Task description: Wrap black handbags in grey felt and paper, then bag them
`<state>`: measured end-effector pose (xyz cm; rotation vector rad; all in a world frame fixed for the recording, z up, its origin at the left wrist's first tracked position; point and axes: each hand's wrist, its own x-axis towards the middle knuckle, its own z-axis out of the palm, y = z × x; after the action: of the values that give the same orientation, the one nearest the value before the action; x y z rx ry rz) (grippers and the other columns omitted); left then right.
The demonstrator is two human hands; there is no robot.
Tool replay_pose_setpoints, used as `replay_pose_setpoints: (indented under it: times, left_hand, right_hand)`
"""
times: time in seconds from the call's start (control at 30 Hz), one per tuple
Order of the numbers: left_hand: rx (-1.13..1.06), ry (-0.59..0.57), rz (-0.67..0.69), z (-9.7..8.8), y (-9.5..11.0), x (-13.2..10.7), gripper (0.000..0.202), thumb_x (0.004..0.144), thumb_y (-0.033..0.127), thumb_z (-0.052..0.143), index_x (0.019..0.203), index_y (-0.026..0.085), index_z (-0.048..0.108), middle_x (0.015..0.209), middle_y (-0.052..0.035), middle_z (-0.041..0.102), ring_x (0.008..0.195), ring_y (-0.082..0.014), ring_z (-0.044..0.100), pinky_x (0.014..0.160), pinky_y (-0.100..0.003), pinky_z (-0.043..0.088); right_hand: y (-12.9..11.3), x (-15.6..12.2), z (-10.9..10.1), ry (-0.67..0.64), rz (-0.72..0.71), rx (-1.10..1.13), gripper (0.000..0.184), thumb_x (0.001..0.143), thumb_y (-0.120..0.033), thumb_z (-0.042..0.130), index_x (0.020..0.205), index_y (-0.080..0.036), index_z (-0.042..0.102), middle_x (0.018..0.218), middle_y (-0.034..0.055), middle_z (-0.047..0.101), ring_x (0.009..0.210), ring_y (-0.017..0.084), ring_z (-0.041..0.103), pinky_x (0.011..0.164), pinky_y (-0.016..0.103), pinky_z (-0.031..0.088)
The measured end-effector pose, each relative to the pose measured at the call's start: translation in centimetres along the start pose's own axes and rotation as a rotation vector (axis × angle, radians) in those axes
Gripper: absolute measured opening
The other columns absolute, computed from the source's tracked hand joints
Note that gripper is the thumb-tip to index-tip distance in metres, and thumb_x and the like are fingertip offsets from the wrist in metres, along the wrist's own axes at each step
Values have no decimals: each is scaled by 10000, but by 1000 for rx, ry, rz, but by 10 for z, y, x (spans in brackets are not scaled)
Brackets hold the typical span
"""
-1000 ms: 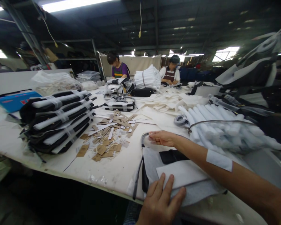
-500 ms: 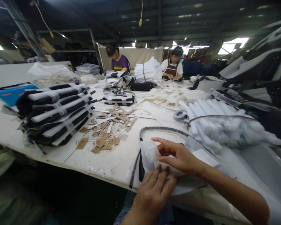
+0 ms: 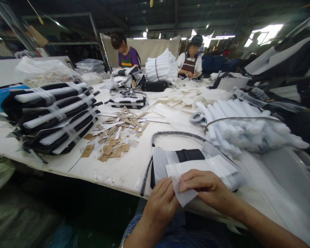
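Observation:
At the near edge of the table lies a black handbag, its front partly covered by white wrapping. Its handle, wrapped in clear film, arches behind it. A thin white sheet is pinched between both of my hands, one corner hanging down over the table edge. My left hand grips the sheet's left side with bent fingers; my right hand is closed on its right part. Fingertips of both hands are partly hidden by the sheet. More white padding rests on the bag's right side.
Stacked wrapped bags stand at the left. Cardboard tags with strings are heaped mid-table. A bundle of white foam rolls sits right, near a tape roll. Across the table, two people work beside another foam bundle.
My right hand has come down from above the bag and closed on the white sheet. The sheet is drawn toward me, exposing the bag's black strap. The camera view has tilted down slightly.

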<state>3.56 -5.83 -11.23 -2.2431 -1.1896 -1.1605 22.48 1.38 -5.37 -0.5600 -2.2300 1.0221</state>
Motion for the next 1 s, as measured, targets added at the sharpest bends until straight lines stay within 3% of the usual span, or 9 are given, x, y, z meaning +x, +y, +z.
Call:
replay_pose_setpoints:
  times: [0.27, 0.47, 0.63, 0.7, 0.83, 0.9, 1.0]
  left_hand:
    - [-88, -66, -48, 3, -2, -16, 283, 1023, 183, 428, 1219, 131, 626, 1153, -114, 704, 1182, -221, 605, 1027, -392, 515]
    - [-133, -10, -42, 7, -7, -29, 260, 998, 128, 464, 1230, 121, 582, 1218, -144, 667, 1248, -223, 561, 1037, -417, 512]
    - [-80, 32, -43, 8, -7, -29, 420, 962, 89, 530, 1358, 231, 539, 1412, -138, 513, 1330, -238, 491, 1005, -395, 531]
    - [-44, 9, -36, 7, -6, -28, 414, 964, 104, 534, 1365, 208, 545, 1467, -138, 474, 1383, -272, 433, 1043, -420, 504]
    - [-56, -75, 7, 4, -6, -25, 335, 1004, 140, 471, 1322, 123, 577, 1379, -107, 595, 1388, -259, 427, 1111, -439, 437]
    - [-72, -80, 18, 3, -7, -24, 334, 1014, 112, 430, 1311, 110, 583, 1339, -94, 633, 1356, -222, 469, 1122, -416, 423]
    - [-61, -74, 21, 2, -8, -21, 352, 1025, 102, 391, 1314, 123, 590, 1338, -86, 637, 1334, -203, 497, 1114, -396, 427]
  right_hand:
    - [3, -19, 8, 39, -190, -40, 349, 880, -56, 627, 1163, -247, 699, 1051, 64, 718, 1013, 162, 659, 887, 297, 551]
    - [1, -22, 14, 19, -309, -217, 243, 933, -138, 579, 1130, -223, 694, 1008, 52, 744, 961, 149, 682, 1002, 356, 489]
    - [2, -25, 21, 32, -349, -282, 278, 935, -107, 547, 1144, -229, 682, 1025, 45, 753, 998, 142, 688, 1019, 362, 480]
    - [-2, -26, 19, 13, -321, -272, 270, 930, -105, 554, 1134, -226, 684, 1029, 41, 753, 988, 143, 690, 1031, 367, 475]
    - [-15, -17, 0, -107, -144, -202, 145, 949, -252, 596, 1028, -231, 715, 948, 14, 760, 896, 146, 701, 1023, 344, 481]
    - [-14, -2, -13, -63, -45, -249, 202, 984, -295, 533, 1007, -231, 723, 954, 19, 763, 912, 155, 697, 991, 327, 493]
    - [5, 30, -26, 15, 77, -470, 292, 999, -332, 484, 1137, -196, 703, 1152, 77, 731, 1117, 219, 643, 1021, 372, 465]
